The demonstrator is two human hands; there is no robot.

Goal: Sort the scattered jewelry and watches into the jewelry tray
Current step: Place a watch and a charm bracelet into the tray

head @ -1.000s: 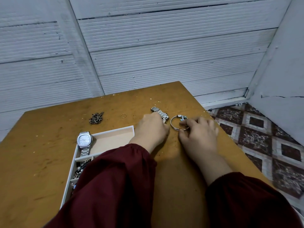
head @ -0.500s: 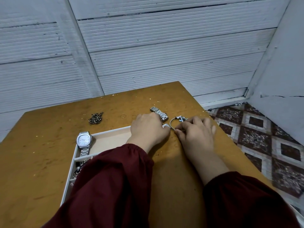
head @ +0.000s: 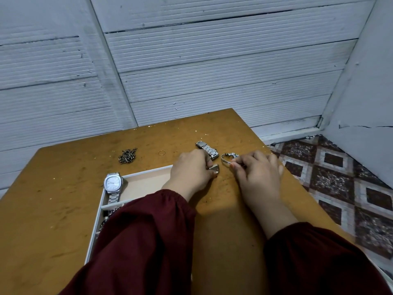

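Observation:
My left hand (head: 191, 171) is closed around a silver metal-band watch (head: 209, 150); its strap sticks out past my fingers and the clasp end shows below them. My right hand (head: 257, 173) pinches a thin silver bangle with charms (head: 225, 158) flat on the table. The white jewelry tray (head: 146, 172) lies to the left, partly under my left sleeve. A white-faced silver watch (head: 113, 184) rests on the tray's far-left corner. Some chain jewelry (head: 110, 212) shows in a nearer compartment.
A heap of small dark metal pieces (head: 127, 156) and a thin gold ring (head: 161, 152) lie on the brown table (head: 53, 209) beyond the tray. The table's right edge drops to a patterned floor (head: 350, 177). A grey panelled wall stands behind.
My left hand has gathered the metal-band watch, so its clasp end now shows under my fingers. My right hand has slid slightly left, with its fingers closed on the bangle.

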